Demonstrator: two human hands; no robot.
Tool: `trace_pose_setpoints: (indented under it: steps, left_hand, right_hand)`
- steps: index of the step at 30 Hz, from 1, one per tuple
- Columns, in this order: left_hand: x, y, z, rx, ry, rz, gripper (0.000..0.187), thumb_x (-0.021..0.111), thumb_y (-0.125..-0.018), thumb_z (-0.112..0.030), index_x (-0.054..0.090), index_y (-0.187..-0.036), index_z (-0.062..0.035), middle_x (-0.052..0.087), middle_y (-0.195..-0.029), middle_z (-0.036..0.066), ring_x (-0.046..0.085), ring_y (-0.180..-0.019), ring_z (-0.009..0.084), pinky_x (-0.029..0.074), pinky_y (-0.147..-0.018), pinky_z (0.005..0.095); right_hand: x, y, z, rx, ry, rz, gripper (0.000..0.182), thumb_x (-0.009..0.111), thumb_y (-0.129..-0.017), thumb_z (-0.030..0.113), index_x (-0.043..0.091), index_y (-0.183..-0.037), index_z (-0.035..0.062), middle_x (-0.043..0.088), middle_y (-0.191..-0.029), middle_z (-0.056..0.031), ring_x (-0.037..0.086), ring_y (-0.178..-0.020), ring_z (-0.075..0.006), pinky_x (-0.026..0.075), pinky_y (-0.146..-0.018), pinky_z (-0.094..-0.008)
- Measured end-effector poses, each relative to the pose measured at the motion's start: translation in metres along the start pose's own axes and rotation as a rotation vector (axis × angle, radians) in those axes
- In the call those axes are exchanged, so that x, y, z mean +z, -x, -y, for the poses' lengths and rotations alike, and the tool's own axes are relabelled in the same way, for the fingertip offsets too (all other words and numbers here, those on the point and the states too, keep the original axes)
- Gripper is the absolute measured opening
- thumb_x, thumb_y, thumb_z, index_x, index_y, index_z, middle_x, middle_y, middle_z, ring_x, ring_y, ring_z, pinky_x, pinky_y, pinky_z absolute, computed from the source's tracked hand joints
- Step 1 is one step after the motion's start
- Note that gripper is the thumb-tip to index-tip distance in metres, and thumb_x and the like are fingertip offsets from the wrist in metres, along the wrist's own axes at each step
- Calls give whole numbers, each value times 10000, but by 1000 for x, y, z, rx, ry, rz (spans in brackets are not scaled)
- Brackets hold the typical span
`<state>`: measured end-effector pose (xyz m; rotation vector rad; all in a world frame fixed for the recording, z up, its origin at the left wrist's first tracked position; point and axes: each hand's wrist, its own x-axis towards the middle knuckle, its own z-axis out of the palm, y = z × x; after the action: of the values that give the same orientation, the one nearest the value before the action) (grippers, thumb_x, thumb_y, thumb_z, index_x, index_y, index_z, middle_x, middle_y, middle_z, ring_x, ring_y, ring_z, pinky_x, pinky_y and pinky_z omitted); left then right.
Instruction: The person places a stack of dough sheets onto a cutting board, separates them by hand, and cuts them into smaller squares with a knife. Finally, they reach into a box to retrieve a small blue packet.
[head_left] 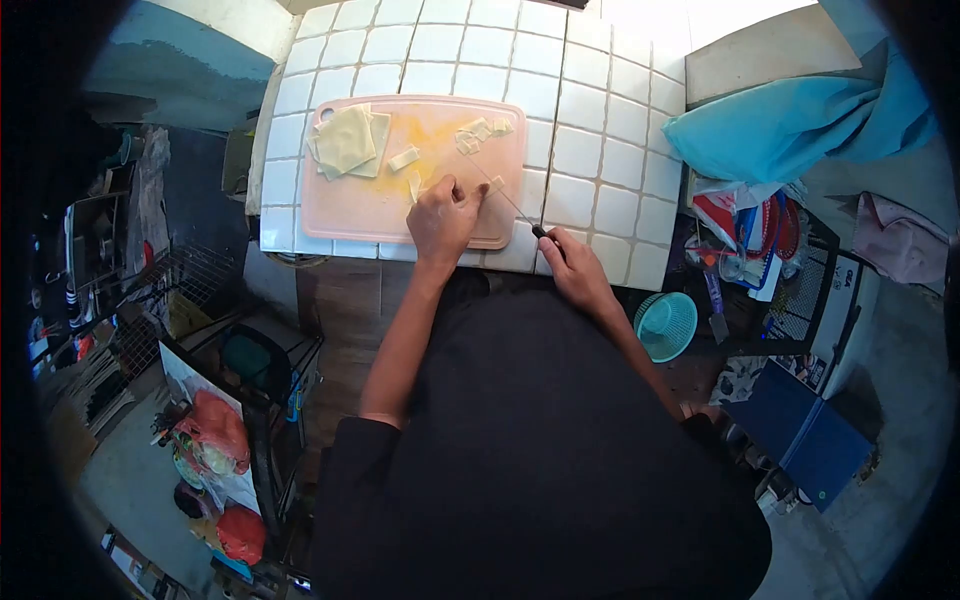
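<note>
A pink cutting board (pixel 350 215) with orange-yellow stains lies on the white tiled counter. My right hand (pixel 575 270) is closed around the dark handle of a knife (pixel 515 208), whose thin blade slants up and left across the board. My left hand (pixel 445 218) is curled on the board's front part, fingertips close to the blade; whatever they pinch is hidden. Past the blade sits a small pale piece (pixel 497 184). Several cut pieces (pixel 472 135) lie at the board's upper right, and loose strips (pixel 404 158) in the middle. A stack of thin, pale yellow square sheets (pixel 345 140) rests at the left.
White tiles (pixel 590 150) surround the board. A turquoise cloth (pixel 770 120) hangs right of the counter, above a crowded pile of bags and utensils. A green plastic basket (pixel 667 327) stands below the counter's right corner. On the left, red plastic bags (pixel 215 430) sit on a low surface.
</note>
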<state>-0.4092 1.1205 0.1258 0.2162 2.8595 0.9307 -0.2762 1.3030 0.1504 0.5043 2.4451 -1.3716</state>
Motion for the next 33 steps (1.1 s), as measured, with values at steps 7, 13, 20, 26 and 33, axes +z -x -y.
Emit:
trace_pose_setpoints:
  steps: [7, 13, 20, 26, 33]
  left_hand:
    - [-3, 8, 1, 200, -99, -83, 337, 802, -800, -361, 647, -923, -89, 624, -871, 82, 662, -825, 300, 537, -658, 424]
    - [0, 7, 3, 330, -48, -153, 272, 807, -801, -259, 719, -1007, -103, 604, -901, 60, 622, -890, 276, 523, -744, 391]
    - [11, 3, 9, 371, 105, -176, 146, 793, -798, -166, 748, -922, -103, 606, -891, 66, 616, -871, 278, 505, -728, 390]
    - [10, 2, 11, 383, 130, -170, 170, 801, -787, -163, 758, -941, -104, 602, -880, 66, 615, -854, 275, 501, -719, 387]
    - [10, 1, 15, 388, 142, -157, 163, 796, -791, -166, 766, -936, -97, 604, -876, 63, 612, -845, 267, 500, -718, 382]
  right_hand:
    - [-1, 1, 2, 47, -8, -2, 339, 498, -1040, 334, 593, -1051, 9, 650, -813, -255, 637, -825, -458, 454, -718, -521]
    - [3, 2, 1, 21, -19, 2, 352, 499, -1039, 341, 599, -1054, 3, 655, -823, -256, 639, -824, -455, 455, -719, -519]
    - [9, 0, -3, 17, -4, -22, 352, 499, -1038, 344, 607, -1072, 11, 662, -834, -255, 641, -840, -460, 460, -733, -525]
    - [7, 0, -2, 44, 52, -5, 369, 491, -1038, 368, 609, -1087, 22, 667, -852, -268, 639, -873, -477, 464, -762, -549]
    - [7, -4, 11, 55, 274, 4, 337, 428, -1062, 360, 525, -1029, 39, 652, -801, -289, 631, -820, -506, 455, -723, -601]
